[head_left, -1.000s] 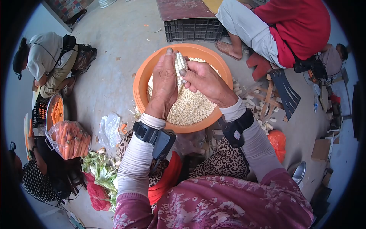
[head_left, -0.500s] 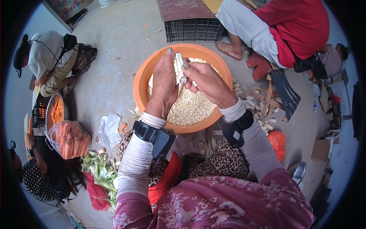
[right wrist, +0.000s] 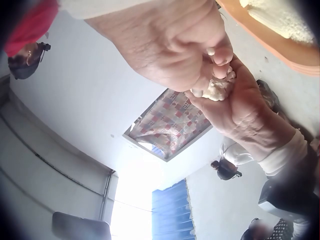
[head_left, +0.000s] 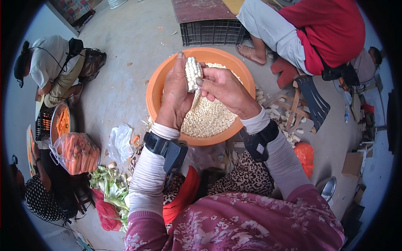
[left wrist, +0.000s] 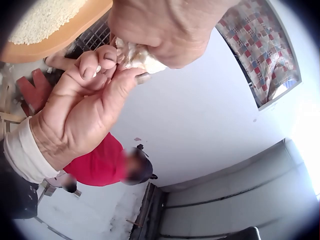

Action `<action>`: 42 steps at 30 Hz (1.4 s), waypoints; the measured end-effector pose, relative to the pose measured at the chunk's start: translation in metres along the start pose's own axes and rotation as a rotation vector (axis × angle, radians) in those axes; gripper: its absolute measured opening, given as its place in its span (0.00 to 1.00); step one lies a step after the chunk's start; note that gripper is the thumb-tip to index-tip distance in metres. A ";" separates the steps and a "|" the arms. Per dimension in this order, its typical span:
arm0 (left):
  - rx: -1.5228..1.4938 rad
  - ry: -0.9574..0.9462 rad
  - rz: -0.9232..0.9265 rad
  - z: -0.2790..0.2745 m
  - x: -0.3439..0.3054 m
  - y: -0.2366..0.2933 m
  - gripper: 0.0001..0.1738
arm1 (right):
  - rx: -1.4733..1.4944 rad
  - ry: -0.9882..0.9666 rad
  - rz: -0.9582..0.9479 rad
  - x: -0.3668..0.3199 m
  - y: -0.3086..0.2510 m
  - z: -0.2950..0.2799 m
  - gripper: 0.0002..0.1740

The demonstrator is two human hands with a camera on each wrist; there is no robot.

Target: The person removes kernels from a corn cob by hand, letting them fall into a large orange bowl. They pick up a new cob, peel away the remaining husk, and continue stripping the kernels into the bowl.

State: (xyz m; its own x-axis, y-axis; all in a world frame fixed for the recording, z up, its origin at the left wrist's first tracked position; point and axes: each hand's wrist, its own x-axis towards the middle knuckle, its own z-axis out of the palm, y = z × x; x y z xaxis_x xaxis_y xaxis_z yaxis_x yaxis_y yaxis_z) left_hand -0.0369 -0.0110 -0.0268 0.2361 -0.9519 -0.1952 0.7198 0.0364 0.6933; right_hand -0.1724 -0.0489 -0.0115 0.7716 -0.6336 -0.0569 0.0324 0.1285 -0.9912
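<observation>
A cob of white corn (head_left: 193, 72) is held upright over a wide orange basin (head_left: 247, 75). My left hand (head_left: 173, 94) grips the cob from its left side, the thumb along it. From the right, my right hand (head_left: 229, 92) has its thumb against the kernels near the cob's lower end, with its fingers curled beside it. A loose kernel (left wrist: 97, 69) shows at the curled right fingers in the left wrist view. Loose white kernels (head_left: 209, 119) fill much of the basin below. In the right wrist view the cob (right wrist: 218, 90) is partly hidden between both hands.
Bare cobs (head_left: 295, 133) lie on the floor by a wooden folding stool (head_left: 293, 111) at the right. Corn husks (head_left: 113, 188) and a bag of carrots (head_left: 77, 154) are at the left. A black crate (head_left: 213, 33) stands beyond the basin. Several other people sit around.
The cob and left hand have shifted slightly left, and more of the cob's kernelled face shows. The right thumb has moved from higher on the cob to its lower right edge.
</observation>
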 end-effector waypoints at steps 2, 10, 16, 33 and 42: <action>0.002 -0.005 0.000 0.000 -0.001 0.002 0.24 | 0.038 -0.004 -0.022 0.000 0.000 0.001 0.16; 0.094 0.048 0.037 -0.003 0.003 -0.007 0.25 | 0.027 0.028 0.028 0.001 -0.001 0.008 0.16; 0.118 0.016 0.055 -0.001 0.001 -0.004 0.25 | 0.021 0.031 0.005 0.001 0.002 0.004 0.13; 0.029 -0.007 0.027 -0.007 0.005 -0.011 0.27 | -0.081 0.015 -0.051 0.004 0.005 0.007 0.19; 0.082 0.026 0.030 0.001 -0.001 -0.002 0.26 | 0.056 -0.030 0.044 0.000 0.002 -0.004 0.10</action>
State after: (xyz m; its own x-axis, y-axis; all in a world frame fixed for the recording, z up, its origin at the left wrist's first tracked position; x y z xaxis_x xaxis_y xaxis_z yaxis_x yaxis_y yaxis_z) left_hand -0.0389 -0.0099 -0.0275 0.2743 -0.9425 -0.1907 0.6567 0.0388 0.7532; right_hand -0.1746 -0.0519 -0.0143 0.7915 -0.6036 -0.0958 0.0332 0.1990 -0.9794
